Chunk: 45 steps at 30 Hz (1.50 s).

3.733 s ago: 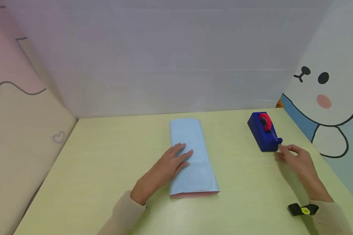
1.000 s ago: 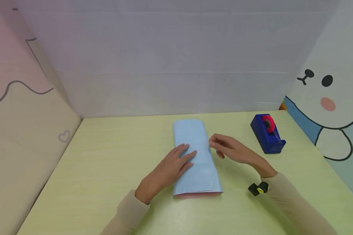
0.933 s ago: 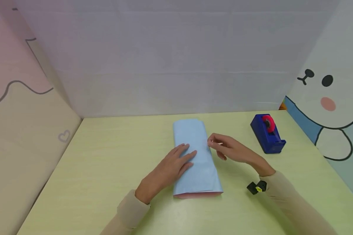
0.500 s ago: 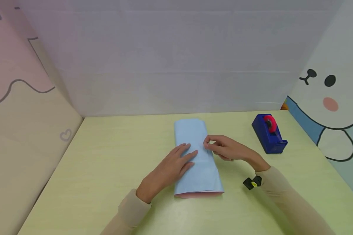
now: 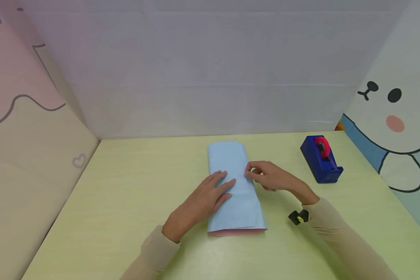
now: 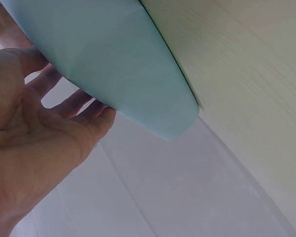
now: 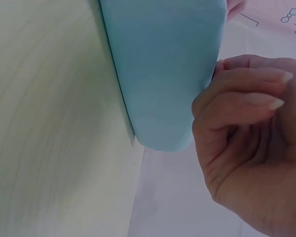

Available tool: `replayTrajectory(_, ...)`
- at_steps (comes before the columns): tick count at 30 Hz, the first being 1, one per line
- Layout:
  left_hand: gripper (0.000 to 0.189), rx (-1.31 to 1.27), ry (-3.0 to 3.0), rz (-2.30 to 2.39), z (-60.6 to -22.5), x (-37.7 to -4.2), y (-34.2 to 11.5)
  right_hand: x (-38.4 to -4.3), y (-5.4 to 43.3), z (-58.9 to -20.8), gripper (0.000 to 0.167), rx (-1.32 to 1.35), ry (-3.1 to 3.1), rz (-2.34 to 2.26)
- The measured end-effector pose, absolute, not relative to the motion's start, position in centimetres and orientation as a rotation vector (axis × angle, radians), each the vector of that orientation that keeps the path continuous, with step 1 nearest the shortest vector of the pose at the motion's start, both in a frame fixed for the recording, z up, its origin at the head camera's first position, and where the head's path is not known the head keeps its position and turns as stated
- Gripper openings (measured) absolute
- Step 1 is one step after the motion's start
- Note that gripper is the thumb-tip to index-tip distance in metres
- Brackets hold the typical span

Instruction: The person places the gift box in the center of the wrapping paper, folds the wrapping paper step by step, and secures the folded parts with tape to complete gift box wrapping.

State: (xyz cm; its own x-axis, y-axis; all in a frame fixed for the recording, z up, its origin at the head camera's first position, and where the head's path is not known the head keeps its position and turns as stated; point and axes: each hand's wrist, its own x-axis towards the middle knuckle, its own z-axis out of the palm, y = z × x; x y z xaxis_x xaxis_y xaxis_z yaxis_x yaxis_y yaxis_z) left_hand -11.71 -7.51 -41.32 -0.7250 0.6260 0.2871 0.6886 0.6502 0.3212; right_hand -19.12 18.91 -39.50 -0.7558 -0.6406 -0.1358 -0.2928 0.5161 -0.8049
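A length of light blue wrapping paper [image 5: 227,159], rolled into a bulky flattened tube with a pink inside at its near end, lies mid-table. My left hand [image 5: 204,196] rests on its left side with fingers spread; the left wrist view shows that hand [image 6: 44,118] lying over the paper's edge. At the paper's right edge, my right hand [image 5: 271,177] holds thumb and forefinger pinched together, fingertips against the blue surface. The clear tape between them is too small to make out. In the right wrist view, the other fingers of the right hand [image 7: 251,133] curl loosely.
A blue tape dispenser [image 5: 318,163] with a red-cored roll stands at the table's back right. Pale wall sheeting [image 5: 210,70] closes off the back. A black strap with a yellow piece [image 5: 298,217] hangs at the right cuff.
From the dispenser's cutter, my right hand has come left to the paper's right edge, then dipped slightly over it and back. The left hand has stayed on the paper.
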Motion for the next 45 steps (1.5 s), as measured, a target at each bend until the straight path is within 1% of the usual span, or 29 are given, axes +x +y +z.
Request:
replayTrajectory(3, 0.042, -1.086, -2.694, -0.619, -41.4, -11.7, -7.5, -19.0, 18.3, -39.4, 0.016, -0.809, 2.467, -1.06)
replayTrajectory(6, 0.042, -1.078, -2.689, -0.616, -41.3, -11.8, -7.6, -18.7, 17.5, -39.2, 0.019, -0.856, 2.607, -0.975)
replayTrajectory(10, 0.042, -1.073, -2.71, -0.614, -41.4, -11.8, -7.5, -18.3, 16.9, -38.9, 0.022, -0.827, 2.708, -0.897)
replayTrajectory(18, 0.043, -1.081, -2.723, -0.61, -41.5, -11.9, -7.5, -17.8, 16.8, -38.7, 0.029, -0.641, 2.782, -0.855)
replayTrajectory(25, 0.043, -1.089, -2.718, -0.611, -41.4, -11.9, -7.5, -17.6, 16.7, -38.2, 0.041, -0.447, 2.846, -0.748)
replayTrajectory(28, 0.042, -1.094, -2.716, -0.607, -41.5, -11.9, -7.5, -17.6, 17.1, -38.4, 0.045, -0.394, 2.788, -0.772)
replayTrajectory(32, 0.042, -1.102, -2.706, -0.604, -41.5, -11.9, -7.5, -18.1, 18.0, -39.1, 0.046, -0.441, 2.632, -0.913)
replayTrajectory(38, 0.042, -1.104, -2.686, -0.61, -41.5, -11.9, -7.5, -19.1, 19.9, -40.3, 0.036, -0.603, 2.367, -1.131)
replayTrajectory(45, 0.042, -1.112, -2.644, -0.592, -41.8, -11.9, -7.6, -20.2, 21.4, -41.6, 0.033, -0.672, 2.179, -1.231)
